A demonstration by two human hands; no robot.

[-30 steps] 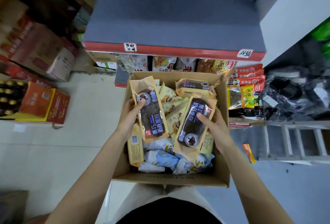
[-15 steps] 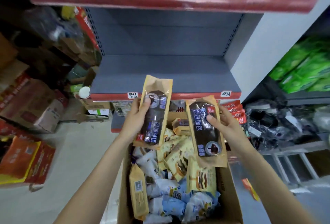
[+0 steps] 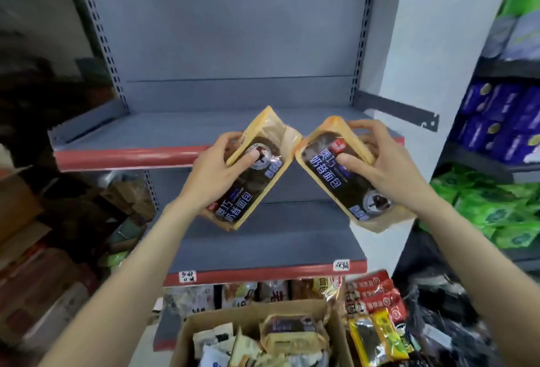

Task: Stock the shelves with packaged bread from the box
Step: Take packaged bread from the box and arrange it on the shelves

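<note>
Both bread packs raised from box (image 3: 254, 317) to shelf (image 3: 140, 138); left grip (image 3: 216, 173) clasps one (image 3: 248, 173), right grip (image 3: 388, 168) other (image 3: 342, 173).

I see the left hand (image 3: 216, 179) holding one bread packet (image 3: 251, 173) left of the packet (image 3: 347, 173) in the right hand (image 3: 388, 171), their upper corners nearly touching before the upper shelf (image 3: 140, 138). The lower shelf (image 3: 263, 249) sits beneath; the cardboard box (image 3: 257, 314) stands below, more packets (image 3: 292, 334) inside it.
</note>
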